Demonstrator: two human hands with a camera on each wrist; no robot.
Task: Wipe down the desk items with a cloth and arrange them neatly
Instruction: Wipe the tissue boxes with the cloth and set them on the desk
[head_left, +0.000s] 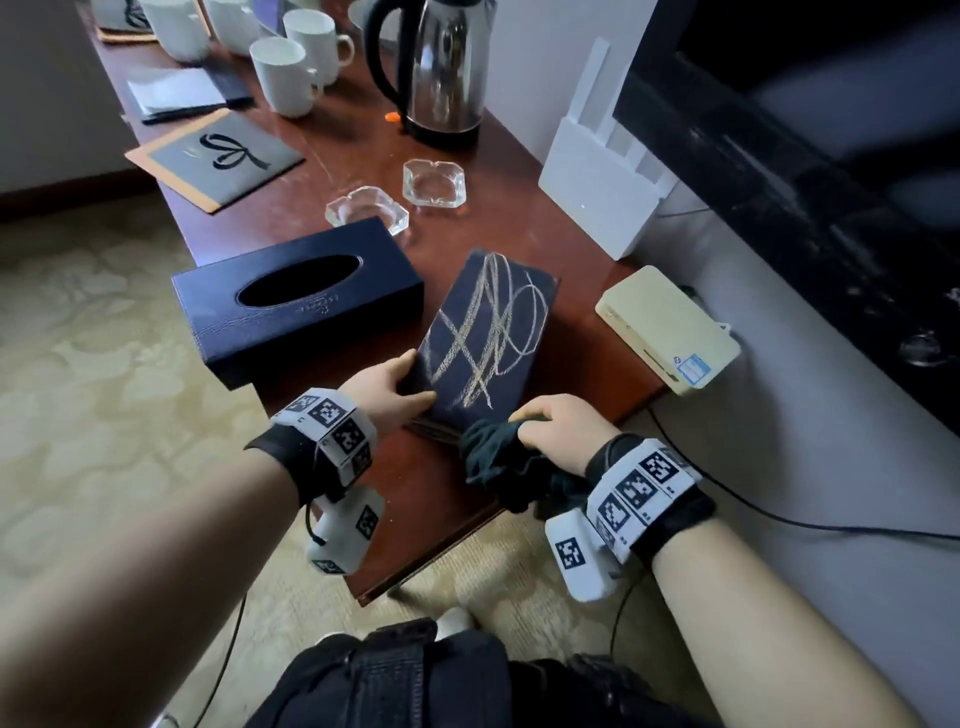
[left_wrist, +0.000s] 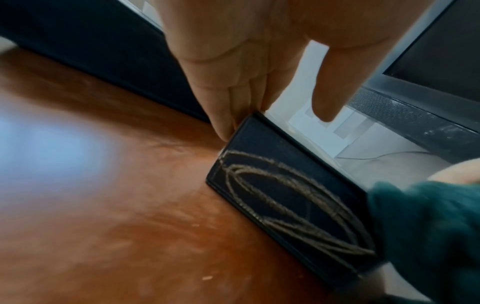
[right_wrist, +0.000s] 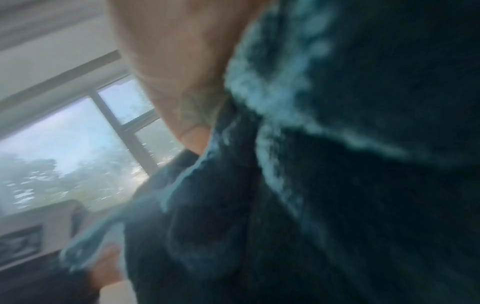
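Note:
A dark navy folder (head_left: 488, 332) covered in yellowish scribbles lies at an angle near the desk's (head_left: 519, 228) front end. My left hand (head_left: 395, 384) is at its near left corner. In the left wrist view its straight fingers (left_wrist: 223, 115) press against the folder's (left_wrist: 285, 191) edge while the thumb stands free above it. My right hand (head_left: 550, 421) grips a bunched dark green cloth (head_left: 498, 457) at the folder's near edge. That cloth (right_wrist: 337, 185) fills the blurred right wrist view and also shows as the cloth (left_wrist: 426, 236) at the right of the left wrist view.
A black tissue box (head_left: 296, 301) sits just left of the folder, with two glass ashtrays (head_left: 366, 210) behind it. Farther back are a steel kettle (head_left: 441, 67), white mugs (head_left: 285, 75) and a menu card (head_left: 218, 158). A white router (head_left: 597, 176), cream box (head_left: 667, 332) and television (head_left: 805, 156) line the right.

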